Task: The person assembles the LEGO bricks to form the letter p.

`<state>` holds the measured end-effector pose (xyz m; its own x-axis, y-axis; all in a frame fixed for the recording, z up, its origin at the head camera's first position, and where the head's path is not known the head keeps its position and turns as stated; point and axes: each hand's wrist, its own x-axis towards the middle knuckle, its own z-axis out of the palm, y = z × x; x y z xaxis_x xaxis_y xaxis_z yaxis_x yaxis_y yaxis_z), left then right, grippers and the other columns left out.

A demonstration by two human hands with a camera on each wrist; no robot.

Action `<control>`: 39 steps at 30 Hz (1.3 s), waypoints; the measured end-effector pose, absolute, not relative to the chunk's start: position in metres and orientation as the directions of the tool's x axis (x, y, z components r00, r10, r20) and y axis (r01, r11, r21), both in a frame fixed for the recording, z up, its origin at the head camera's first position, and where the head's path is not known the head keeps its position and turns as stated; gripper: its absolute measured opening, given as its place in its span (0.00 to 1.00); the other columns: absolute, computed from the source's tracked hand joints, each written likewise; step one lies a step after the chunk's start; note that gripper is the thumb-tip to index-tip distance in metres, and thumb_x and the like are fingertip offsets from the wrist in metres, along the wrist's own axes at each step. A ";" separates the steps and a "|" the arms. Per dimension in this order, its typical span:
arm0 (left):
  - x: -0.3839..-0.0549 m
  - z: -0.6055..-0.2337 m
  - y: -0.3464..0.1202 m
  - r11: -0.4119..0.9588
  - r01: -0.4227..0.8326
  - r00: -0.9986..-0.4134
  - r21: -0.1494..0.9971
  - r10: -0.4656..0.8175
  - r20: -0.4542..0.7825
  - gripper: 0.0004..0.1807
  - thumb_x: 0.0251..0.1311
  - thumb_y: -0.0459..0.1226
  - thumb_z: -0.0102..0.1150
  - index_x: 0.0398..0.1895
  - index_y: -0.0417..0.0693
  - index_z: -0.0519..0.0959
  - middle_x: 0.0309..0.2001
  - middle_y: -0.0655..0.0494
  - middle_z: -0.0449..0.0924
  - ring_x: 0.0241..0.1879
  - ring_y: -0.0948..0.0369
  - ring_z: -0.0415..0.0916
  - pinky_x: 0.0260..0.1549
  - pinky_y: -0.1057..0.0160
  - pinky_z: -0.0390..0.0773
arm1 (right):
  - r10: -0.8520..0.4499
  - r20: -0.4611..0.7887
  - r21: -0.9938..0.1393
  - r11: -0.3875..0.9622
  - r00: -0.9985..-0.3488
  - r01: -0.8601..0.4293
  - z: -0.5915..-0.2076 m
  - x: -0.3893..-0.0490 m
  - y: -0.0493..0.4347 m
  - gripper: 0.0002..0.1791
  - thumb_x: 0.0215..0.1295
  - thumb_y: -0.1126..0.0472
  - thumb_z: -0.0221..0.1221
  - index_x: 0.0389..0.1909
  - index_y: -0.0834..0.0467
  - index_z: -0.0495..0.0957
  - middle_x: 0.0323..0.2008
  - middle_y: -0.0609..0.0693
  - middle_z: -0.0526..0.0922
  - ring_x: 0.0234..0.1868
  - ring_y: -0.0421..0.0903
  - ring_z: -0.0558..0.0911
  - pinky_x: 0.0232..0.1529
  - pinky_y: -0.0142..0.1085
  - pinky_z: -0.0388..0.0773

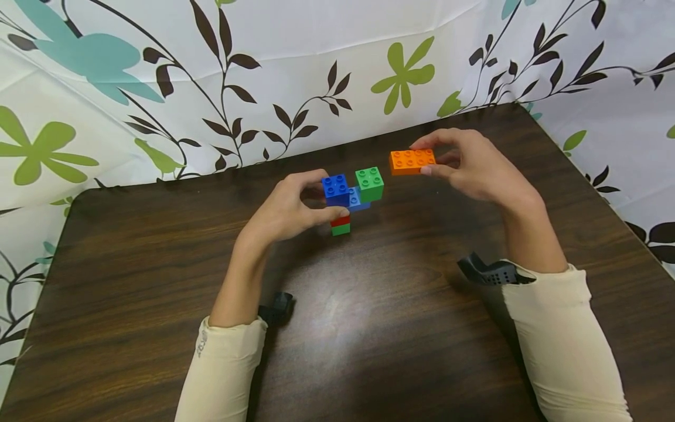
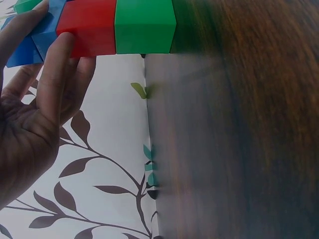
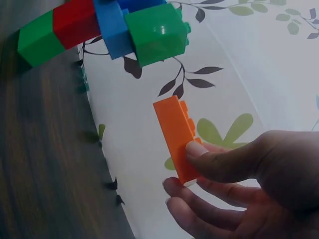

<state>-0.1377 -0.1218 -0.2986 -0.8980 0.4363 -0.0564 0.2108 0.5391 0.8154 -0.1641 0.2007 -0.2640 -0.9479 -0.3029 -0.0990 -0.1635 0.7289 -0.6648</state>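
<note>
A small tower of toy building bricks stands on the table. Its lowest brick is green point(image 2: 145, 27), with a red brick point(image 2: 92, 30) above it. Across the red one lies a longer light blue brick point(image 1: 356, 200). On top of that, a dark blue brick point(image 1: 336, 189) sits at the left and a bright green brick point(image 1: 370, 184) at the right. My left hand point(image 1: 287, 205) grips the tower from the left, thumb in front and fingers behind. My right hand point(image 1: 469, 167) pinches an orange brick point(image 1: 405, 162), studs up, apart from the tower and to its right.
The dark wood table point(image 1: 132, 281) reaches back to a white curtain point(image 1: 316, 35) printed with leaves and flowers, which also runs down both sides. Black wrist camera mounts point(image 1: 493, 273) stick out near both sleeves.
</note>
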 end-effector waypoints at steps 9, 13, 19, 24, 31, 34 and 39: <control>-0.138 -0.299 -0.122 0.533 0.213 -0.897 0.819 0.440 -0.053 0.16 0.64 0.43 0.77 0.49 0.48 0.82 0.45 0.51 0.89 0.49 0.54 0.83 0.51 0.54 0.80 | -0.302 -0.035 -0.684 0.702 -0.953 -0.197 -0.255 -0.156 0.197 0.26 0.74 0.67 0.66 0.71 0.54 0.77 0.75 0.61 0.72 0.64 0.72 0.80 0.64 0.68 0.78; -0.138 -0.298 -0.121 0.528 0.216 -0.896 0.822 0.442 -0.049 0.16 0.64 0.42 0.77 0.48 0.48 0.83 0.45 0.51 0.89 0.49 0.54 0.83 0.51 0.54 0.81 | -0.309 0.007 -0.696 0.682 -0.951 -0.226 -0.251 -0.153 0.193 0.25 0.75 0.66 0.66 0.71 0.54 0.78 0.74 0.60 0.74 0.64 0.72 0.81 0.65 0.67 0.78; -0.138 -0.298 -0.121 0.530 0.211 -0.897 0.821 0.438 -0.052 0.16 0.64 0.42 0.77 0.49 0.48 0.83 0.46 0.51 0.89 0.49 0.54 0.83 0.51 0.53 0.80 | -0.328 0.042 -0.716 0.649 -0.944 -0.257 -0.244 -0.145 0.185 0.24 0.75 0.65 0.66 0.69 0.54 0.80 0.71 0.59 0.76 0.63 0.70 0.81 0.68 0.65 0.77; -0.138 -0.299 -0.121 0.527 0.205 -0.898 0.825 0.436 -0.055 0.16 0.63 0.42 0.77 0.49 0.48 0.83 0.46 0.50 0.89 0.49 0.54 0.83 0.52 0.52 0.80 | -0.369 0.080 -0.734 0.606 -0.926 -0.305 -0.242 -0.141 0.180 0.23 0.74 0.66 0.66 0.68 0.55 0.80 0.69 0.57 0.79 0.62 0.66 0.81 0.71 0.63 0.75; -0.138 -0.300 -0.121 0.528 0.213 -0.898 0.822 0.437 -0.048 0.16 0.64 0.42 0.77 0.48 0.48 0.83 0.45 0.50 0.89 0.49 0.54 0.83 0.52 0.52 0.80 | -0.404 0.146 -0.732 0.570 -0.903 -0.373 -0.243 -0.136 0.173 0.22 0.75 0.67 0.65 0.67 0.56 0.81 0.67 0.57 0.81 0.59 0.62 0.83 0.70 0.61 0.76; -0.138 -0.299 -0.121 0.530 0.216 -0.897 0.820 0.439 -0.047 0.16 0.64 0.42 0.77 0.48 0.49 0.83 0.45 0.51 0.89 0.49 0.54 0.83 0.52 0.53 0.80 | -0.415 0.171 -0.726 0.560 -0.894 -0.399 -0.244 -0.135 0.170 0.22 0.74 0.67 0.65 0.67 0.56 0.81 0.66 0.56 0.82 0.59 0.59 0.83 0.69 0.60 0.78; -0.138 -0.299 -0.121 0.529 0.212 -0.896 0.821 0.442 -0.053 0.16 0.64 0.42 0.77 0.49 0.48 0.83 0.46 0.51 0.89 0.50 0.54 0.83 0.53 0.52 0.81 | -0.412 0.175 -0.738 0.546 -0.894 -0.396 -0.248 -0.133 0.160 0.22 0.75 0.68 0.65 0.67 0.55 0.82 0.63 0.56 0.82 0.58 0.58 0.85 0.68 0.57 0.79</control>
